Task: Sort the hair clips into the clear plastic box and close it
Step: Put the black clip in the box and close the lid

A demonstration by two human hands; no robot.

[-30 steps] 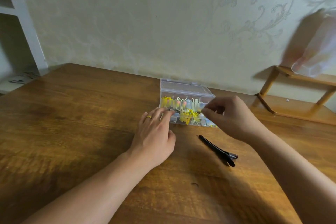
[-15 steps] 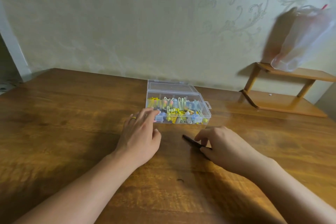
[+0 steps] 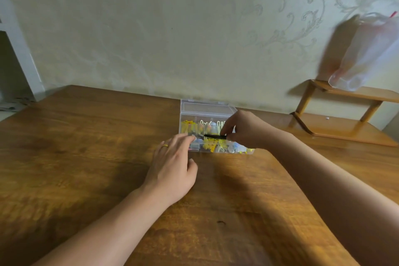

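A clear plastic box (image 3: 206, 107) stands open on the wooden table (image 3: 86, 157) near the wall, its lid tipped back. Several yellow, white and pale blue hair clips (image 3: 212, 146) fill its compartments. My right hand (image 3: 246, 128) hovers over the box and pinches a long black hair clip (image 3: 213, 136), held level above the compartments. My left hand (image 3: 172, 166) lies flat on the table with straight fingers, its fingertips touching the box's front left corner. A ring sits on one finger.
A small wooden two-tier shelf (image 3: 349, 119) stands on the table at the right, with a translucent plastic bag (image 3: 367, 52) on its top tier. The patterned wall rises just behind the box. A white frame (image 3: 19, 54) is at the far left.
My right hand dropped to the table, picked up the black clip lying there, and has carried it up over the box. My left hand stayed at the box's corner.
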